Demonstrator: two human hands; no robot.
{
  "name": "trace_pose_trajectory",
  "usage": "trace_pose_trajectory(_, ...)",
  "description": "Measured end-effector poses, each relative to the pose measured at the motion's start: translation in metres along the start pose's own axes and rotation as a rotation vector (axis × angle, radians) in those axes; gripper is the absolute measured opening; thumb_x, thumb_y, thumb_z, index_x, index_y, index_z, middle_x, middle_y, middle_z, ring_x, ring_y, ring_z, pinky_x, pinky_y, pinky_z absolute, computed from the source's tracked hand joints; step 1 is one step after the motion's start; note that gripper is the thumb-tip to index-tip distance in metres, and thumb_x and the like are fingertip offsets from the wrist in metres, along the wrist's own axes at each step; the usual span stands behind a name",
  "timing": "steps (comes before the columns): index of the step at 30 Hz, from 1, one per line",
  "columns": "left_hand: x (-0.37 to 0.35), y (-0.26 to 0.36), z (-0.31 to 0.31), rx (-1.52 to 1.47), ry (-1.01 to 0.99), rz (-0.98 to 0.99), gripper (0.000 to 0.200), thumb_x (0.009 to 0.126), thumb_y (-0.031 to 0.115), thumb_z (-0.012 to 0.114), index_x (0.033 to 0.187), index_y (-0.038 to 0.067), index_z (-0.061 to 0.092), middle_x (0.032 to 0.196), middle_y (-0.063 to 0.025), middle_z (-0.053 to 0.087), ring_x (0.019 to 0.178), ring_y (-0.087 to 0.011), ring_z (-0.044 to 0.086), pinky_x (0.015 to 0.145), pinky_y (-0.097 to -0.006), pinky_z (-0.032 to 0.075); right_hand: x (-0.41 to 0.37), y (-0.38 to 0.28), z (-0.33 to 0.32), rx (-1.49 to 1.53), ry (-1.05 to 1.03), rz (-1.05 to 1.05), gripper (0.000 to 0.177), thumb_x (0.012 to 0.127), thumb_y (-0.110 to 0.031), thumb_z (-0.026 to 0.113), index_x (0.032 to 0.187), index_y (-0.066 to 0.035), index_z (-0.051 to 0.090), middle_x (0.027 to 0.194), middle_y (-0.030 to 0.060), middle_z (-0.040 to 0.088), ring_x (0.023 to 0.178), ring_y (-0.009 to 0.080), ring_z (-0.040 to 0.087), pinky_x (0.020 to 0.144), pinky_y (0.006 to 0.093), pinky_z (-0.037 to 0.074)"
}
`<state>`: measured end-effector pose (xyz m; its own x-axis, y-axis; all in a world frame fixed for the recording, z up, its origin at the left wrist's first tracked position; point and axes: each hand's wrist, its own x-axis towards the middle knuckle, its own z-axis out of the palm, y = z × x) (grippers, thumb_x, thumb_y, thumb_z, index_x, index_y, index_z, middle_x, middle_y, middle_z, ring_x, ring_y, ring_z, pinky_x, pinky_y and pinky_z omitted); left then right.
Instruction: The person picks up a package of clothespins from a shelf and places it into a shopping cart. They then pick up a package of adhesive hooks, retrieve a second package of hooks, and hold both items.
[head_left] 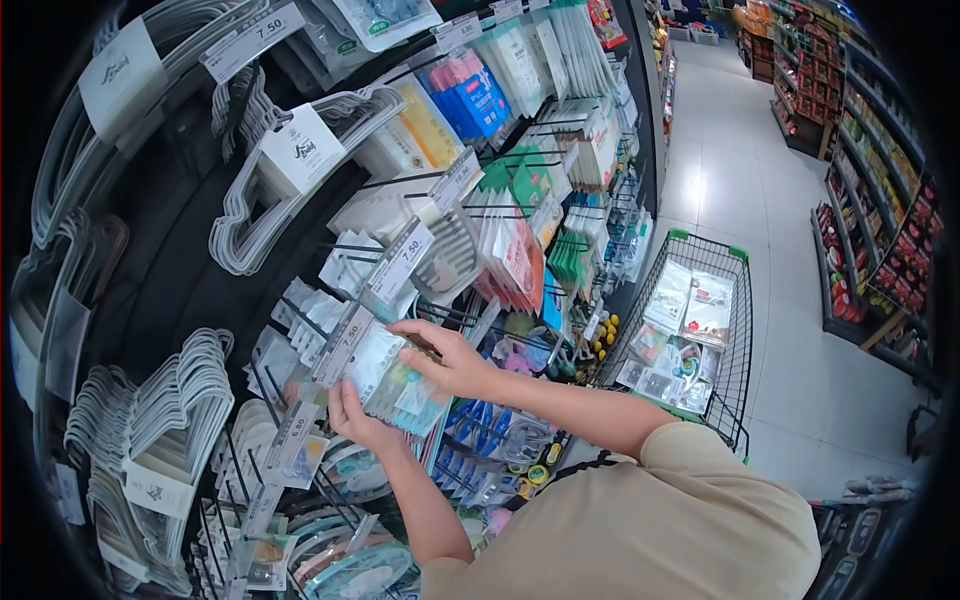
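Clear plastic pack (377,366), white and pale green, between both hands. Left hand (362,422) pinching its lower left edge. Right hand (450,362) over its upper right side, thumb and fingers curled onto it. Price tag (345,343) just beside pack, on left. Other packs hang close by on hooks. Grey hangers (235,240) up and left. Wire cart (740,290) off to right, packs inside.
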<state>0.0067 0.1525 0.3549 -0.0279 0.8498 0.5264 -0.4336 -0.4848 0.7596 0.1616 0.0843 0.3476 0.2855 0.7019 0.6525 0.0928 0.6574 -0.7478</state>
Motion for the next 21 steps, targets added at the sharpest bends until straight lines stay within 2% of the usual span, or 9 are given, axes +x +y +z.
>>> trace_pose_trajectory(4,0.003,0.005,0.008,-0.015,0.078,-0.042,0.028,0.093,0.015,0.058,0.109,-0.008,0.058,0.110,-0.0180,0.063,0.094,-0.0258,0.065,0.081,-0.0383,0.057,0.007,0.002,0.004,-0.003,0.027,-0.032,0.040,0.098,-0.021,0.059,0.131,0.001,0.054,0.115,0.0153,0.065,0.097,0.0206,0.063,0.086,0.0336,0.049)
trace_pose_trajectory(7,0.011,0.002,0.007,-0.018,0.054,-0.014,0.027,0.092,0.014,0.056,0.108,-0.008,0.058,0.110,-0.0185,0.063,0.095,-0.0277,0.066,0.081,-0.0394,0.058,0.014,-0.001,0.001,-0.041,0.007,0.003,0.041,0.098,-0.022,0.059,0.131,0.001,0.054,0.115,0.0158,0.065,0.099,0.0224,0.064,0.088,0.0350,0.049)
trace_pose_trajectory(9,0.012,0.002,0.011,-0.046,0.060,-0.029,0.027,0.092,0.014,0.056,0.107,-0.008,0.058,0.110,-0.0191,0.063,0.095,-0.0283,0.066,0.082,-0.0398,0.058,0.016,0.003,0.003,-0.051,0.032,-0.026,0.041,0.098,-0.022,0.061,0.132,0.001,0.054,0.108,0.0109,0.065,0.092,0.0135,0.059,0.083,0.0307,0.049)
trace_pose_trajectory(11,0.011,0.005,0.015,-0.052,0.078,-0.044,0.027,0.091,0.013,0.055,0.107,-0.008,0.059,0.111,-0.0197,0.063,0.096,-0.0290,0.066,0.082,-0.0402,0.058,0.017,0.001,0.001,-0.077,0.046,-0.036,0.040,0.098,-0.024,0.061,0.129,0.001,0.056,0.105,0.0096,0.064,0.090,0.0124,0.059,0.081,0.0298,0.049)
trace_pose_trajectory(13,0.009,0.011,0.021,-0.061,0.054,-0.044,0.029,0.091,0.008,0.052,0.111,-0.010,0.063,0.109,-0.0193,0.065,0.094,-0.0259,0.065,0.082,-0.0366,0.054,0.018,0.005,0.000,-0.084,0.048,-0.044,0.040,0.098,-0.024,0.061,0.128,0.002,0.056,0.104,0.0082,0.064,0.089,0.0103,0.058,0.080,0.0285,0.049)
trace_pose_trajectory(16,0.009,0.009,0.021,-0.005,0.077,-0.006,0.029,0.092,0.009,0.052,0.111,-0.010,0.063,0.107,-0.0185,0.066,0.093,-0.0250,0.065,0.081,-0.0356,0.054,0.017,0.004,-0.001,-0.051,0.026,0.029,0.037,0.099,-0.021,0.061,0.128,0.002,0.055,0.105,0.0056,0.063,0.090,0.0072,0.056,0.080,0.0257,0.048)
trace_pose_trajectory(21,0.009,0.009,0.021,-0.147,-0.015,0.012,0.029,0.092,0.009,0.051,0.111,-0.009,0.064,0.106,-0.0164,0.066,0.092,-0.0220,0.065,0.080,-0.0350,0.053,0.017,0.005,0.000,0.023,0.003,0.048,0.037,0.100,-0.019,0.060,0.130,0.001,0.054,0.108,0.0049,0.063,0.092,0.0064,0.057,0.081,0.0241,0.047)
